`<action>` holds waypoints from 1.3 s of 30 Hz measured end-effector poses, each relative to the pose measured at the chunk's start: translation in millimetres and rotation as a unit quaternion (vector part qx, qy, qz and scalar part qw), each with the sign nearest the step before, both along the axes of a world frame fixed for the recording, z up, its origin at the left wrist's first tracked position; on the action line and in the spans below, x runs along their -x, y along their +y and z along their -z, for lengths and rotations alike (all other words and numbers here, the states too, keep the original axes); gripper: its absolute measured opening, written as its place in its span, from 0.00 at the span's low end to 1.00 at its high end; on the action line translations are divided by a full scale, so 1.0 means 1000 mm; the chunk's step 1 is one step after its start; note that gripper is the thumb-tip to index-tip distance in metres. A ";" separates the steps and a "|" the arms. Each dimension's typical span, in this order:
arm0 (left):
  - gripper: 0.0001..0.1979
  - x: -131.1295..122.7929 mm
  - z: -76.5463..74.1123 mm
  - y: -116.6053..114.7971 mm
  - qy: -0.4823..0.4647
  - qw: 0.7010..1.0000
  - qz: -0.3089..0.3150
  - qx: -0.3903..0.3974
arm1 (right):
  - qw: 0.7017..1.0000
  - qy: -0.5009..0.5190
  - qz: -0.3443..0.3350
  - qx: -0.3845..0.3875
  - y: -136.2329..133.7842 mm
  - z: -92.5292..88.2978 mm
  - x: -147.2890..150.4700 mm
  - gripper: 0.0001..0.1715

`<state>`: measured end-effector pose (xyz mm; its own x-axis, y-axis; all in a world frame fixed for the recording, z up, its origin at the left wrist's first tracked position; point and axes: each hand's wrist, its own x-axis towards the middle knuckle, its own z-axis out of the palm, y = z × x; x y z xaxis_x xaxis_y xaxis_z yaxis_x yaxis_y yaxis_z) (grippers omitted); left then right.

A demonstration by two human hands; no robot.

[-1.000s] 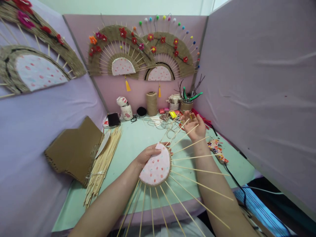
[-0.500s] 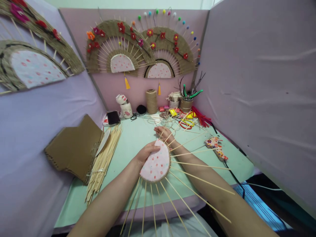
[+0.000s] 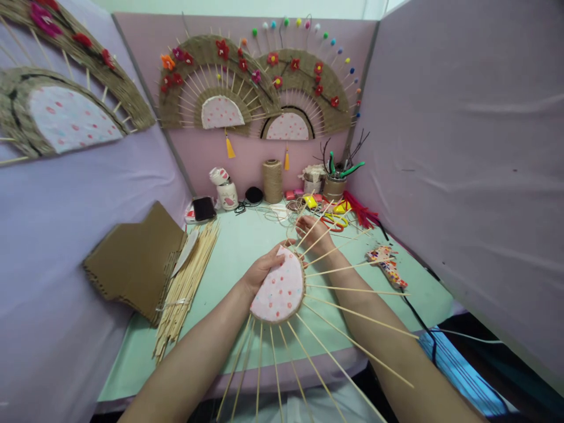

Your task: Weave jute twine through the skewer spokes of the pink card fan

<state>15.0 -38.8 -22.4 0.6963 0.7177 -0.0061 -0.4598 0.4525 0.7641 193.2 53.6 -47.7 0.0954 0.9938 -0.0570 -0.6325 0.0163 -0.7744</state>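
Observation:
My left hand (image 3: 262, 270) grips a half-round fan base (image 3: 277, 291) covered in white cloth with red dots, thumb on its face. Thin bamboo sticks (image 3: 352, 289) fan out from its curved rim, toward the right and toward me; the rim looks edged in brown twine. Beyond the upper sticks is my right hand (image 3: 312, 230), fingers curled together, partly hidden by the sticks. Loose thin twine (image 3: 284, 214) lies close to those fingers; whether they pinch a strand I cannot make out.
A bundle of bamboo sticks (image 3: 189, 288) and cut cardboard (image 3: 132, 264) lie left. At the back stand a twine spool (image 3: 272, 182) and a tool jar (image 3: 335, 187), with scissors (image 3: 337, 221) in front. A patterned glue gun (image 3: 388, 264) rests right. Finished fans (image 3: 222, 82) hang behind.
My right hand has moved to the right and slightly up, away from the fan base, its fingers now more curled. My left hand keeps its grip on the base, almost unmoved.

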 end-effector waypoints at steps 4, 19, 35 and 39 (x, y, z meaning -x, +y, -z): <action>0.26 -0.002 -0.001 -0.001 -0.010 1.000 0.008 0.009 | 0.998 0.065 -0.015 0.010 -0.001 -0.014 -0.030 0.03; 0.17 -0.001 0.001 -0.001 -0.017 0.999 0.040 -0.003 | 0.987 0.000 -0.066 -0.147 0.007 -0.106 -0.060 0.02; 0.18 0.010 -0.006 0.008 0.015 0.999 -0.031 -0.020 | 0.926 -0.369 -0.082 0.003 -0.008 -0.020 -0.053 0.12; 0.24 0.016 -0.011 0.014 0.058 0.993 -0.102 -0.030 | 0.843 -0.484 -0.231 -0.032 -0.022 -0.013 -0.032 0.09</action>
<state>-1.3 -25.1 -11.6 0.5327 0.8457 -0.0310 -0.4443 0.3106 0.8403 225.7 31.9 -34.3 -0.3321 0.9357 -0.1192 0.3458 0.0032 -0.9383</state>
